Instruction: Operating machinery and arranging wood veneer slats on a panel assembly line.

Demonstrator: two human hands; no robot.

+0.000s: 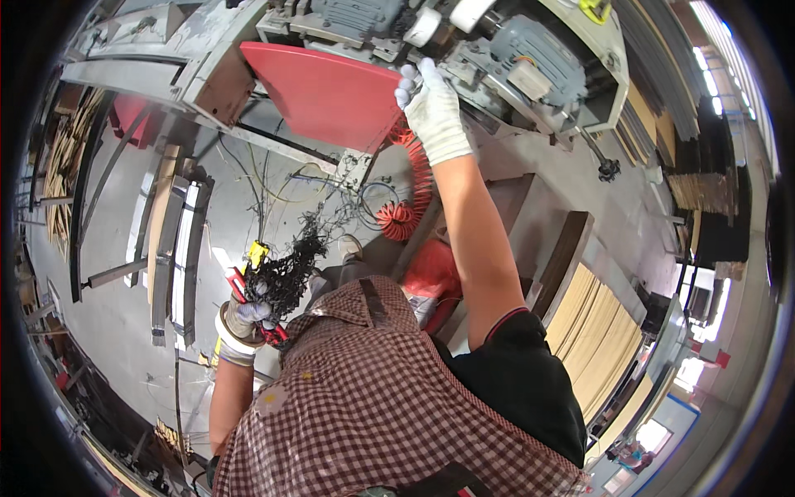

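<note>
My left hand (251,313), in a dirty glove, is closed at the lower left around a tangled bunch of thin black strips (300,267). A red-handled tool (237,284) and a yellow piece (258,252) stick out beside the bunch; their kind is not plain. Around my left wrist sits a white ring (230,331), like a tape roll. My right arm is stretched far forward. In its white knit glove, my right hand (432,112) is at the machine, by the right end of a red panel (323,95) and just below white rollers (424,26). Its fingers look apart, with nothing visible between them.
Grey motors (538,58) are mounted on the machine ahead. A red coiled air hose (399,219) hangs under the panel, near loose cables on the floor. Long strips (184,257) lie on a rack at left. Stacked tan boards (592,331) stand at right.
</note>
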